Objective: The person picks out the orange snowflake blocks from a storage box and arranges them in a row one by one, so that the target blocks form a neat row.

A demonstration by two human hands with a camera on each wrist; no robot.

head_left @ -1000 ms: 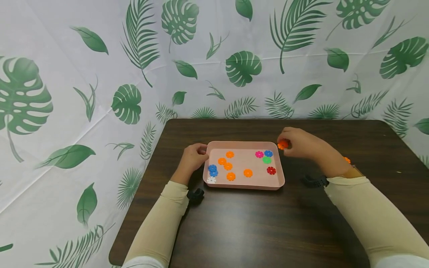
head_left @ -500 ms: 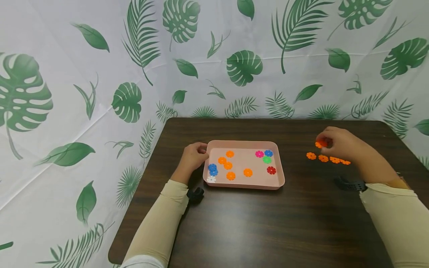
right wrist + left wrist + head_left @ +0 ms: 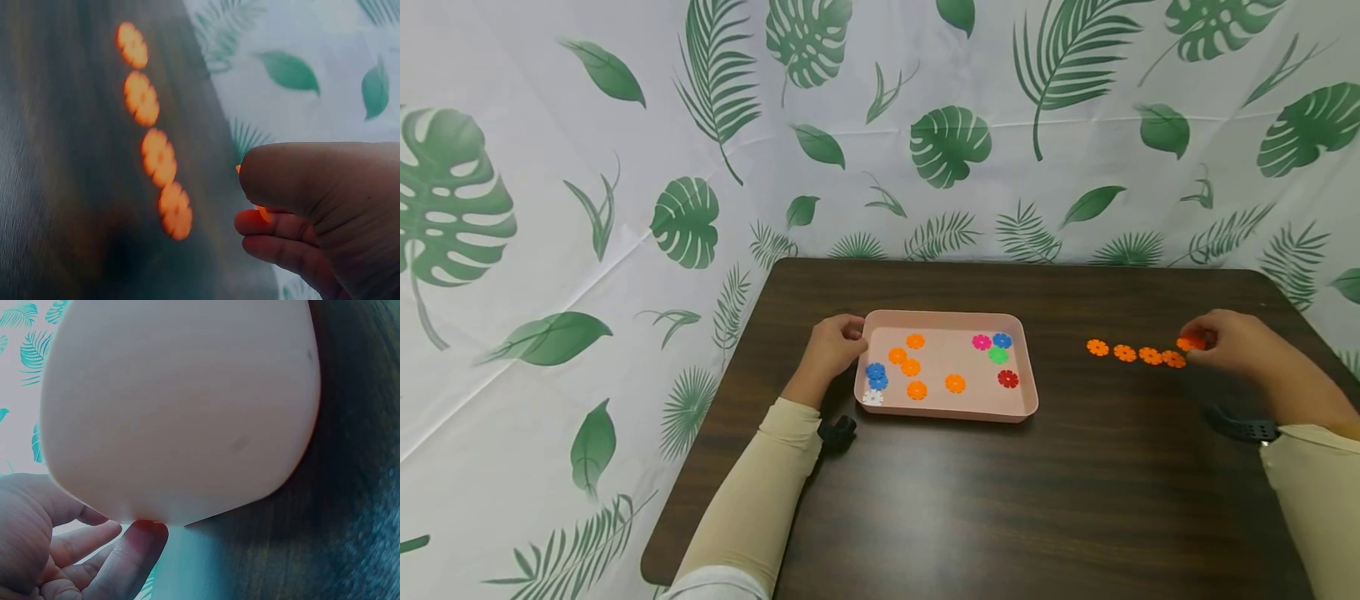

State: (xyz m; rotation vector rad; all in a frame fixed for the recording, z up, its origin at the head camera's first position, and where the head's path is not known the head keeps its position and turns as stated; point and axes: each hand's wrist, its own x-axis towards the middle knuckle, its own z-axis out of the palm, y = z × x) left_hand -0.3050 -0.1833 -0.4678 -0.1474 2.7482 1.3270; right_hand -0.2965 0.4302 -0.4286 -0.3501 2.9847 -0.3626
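My right hand (image 3: 1240,346) pinches an orange flower-shaped disc (image 3: 1190,342) between thumb and fingers, at the right end of a row of several orange discs (image 3: 1150,357) lying on the table. In the right wrist view only slivers of the held disc (image 3: 263,214) show past the thumb; the row (image 3: 159,157) lies beside it. At the pink tray's (image 3: 955,412) left end, my left hand (image 3: 831,350) grips the edge, and in the left wrist view the thumb (image 3: 140,550) presses on the wall. Orange discs (image 3: 917,390) are scattered in the tray.
Also in the tray are blue discs (image 3: 877,375) and a white one (image 3: 872,398) at left, with pink (image 3: 982,342), blue (image 3: 1002,340), green (image 3: 997,355) and red (image 3: 1008,379) ones at right. A leaf-print cloth (image 3: 865,125) hangs behind the dark wooden table (image 3: 985,500).
My right hand has carried the orange disc from beside the tray to the right, past the row, and lowered toward the row's right end. The left hand stays at the tray.
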